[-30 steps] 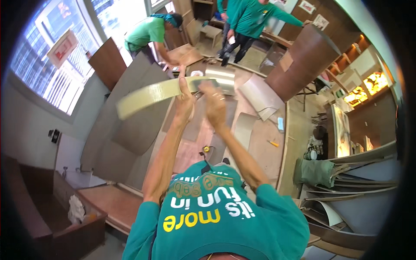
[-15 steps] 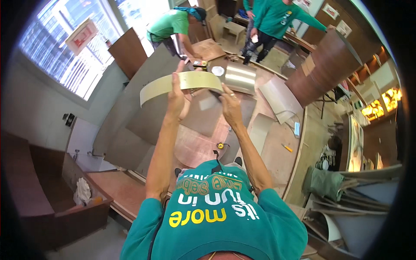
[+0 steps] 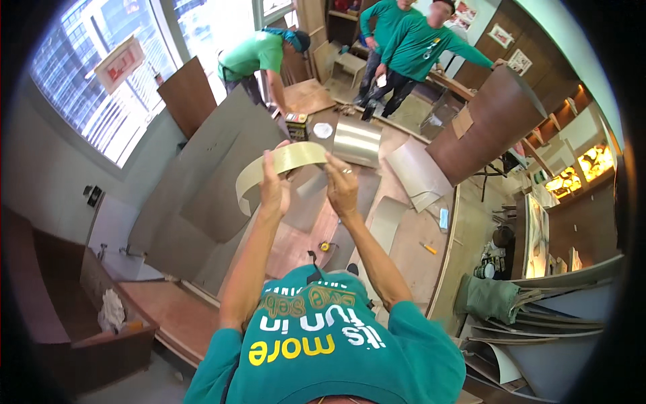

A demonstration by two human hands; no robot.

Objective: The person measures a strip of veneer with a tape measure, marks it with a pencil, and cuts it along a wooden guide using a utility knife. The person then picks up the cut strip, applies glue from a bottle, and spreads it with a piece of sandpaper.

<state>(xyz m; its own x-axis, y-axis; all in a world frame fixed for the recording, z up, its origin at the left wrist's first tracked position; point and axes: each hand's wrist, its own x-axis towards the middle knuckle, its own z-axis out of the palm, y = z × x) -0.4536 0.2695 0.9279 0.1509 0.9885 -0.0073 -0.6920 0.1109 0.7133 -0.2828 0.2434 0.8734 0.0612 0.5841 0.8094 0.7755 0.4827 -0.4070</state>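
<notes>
A pale yellow, flexible strip [image 3: 296, 159] bends in an arch between my two raised hands. My left hand [image 3: 274, 192] is closed on it near its middle, thumb on the near face and the other fingers partly hidden behind. At the strip's right end, my right hand [image 3: 343, 188] pinches it between thumb and fingers. The strip's left end curls down freely past my left hand. Below my hands, a small yellow-and-black tape measure [image 3: 324, 246] lies on the reddish wooden work surface [image 3: 296, 250].
Grey-brown sheets [image 3: 215, 182] cover the left side. A shiny curved sheet [image 3: 356, 141], a tin [image 3: 296, 125] and a large brown roll [image 3: 486, 128] lie beyond. An orange-handled tool [image 3: 429, 248] rests at right. One person [image 3: 252, 57] bends over the far edge; two others stand behind.
Both hands have lowered slightly with the strip, which is tilted more, its left end curling downward. My view has shifted, and the bending person's arm has moved.
</notes>
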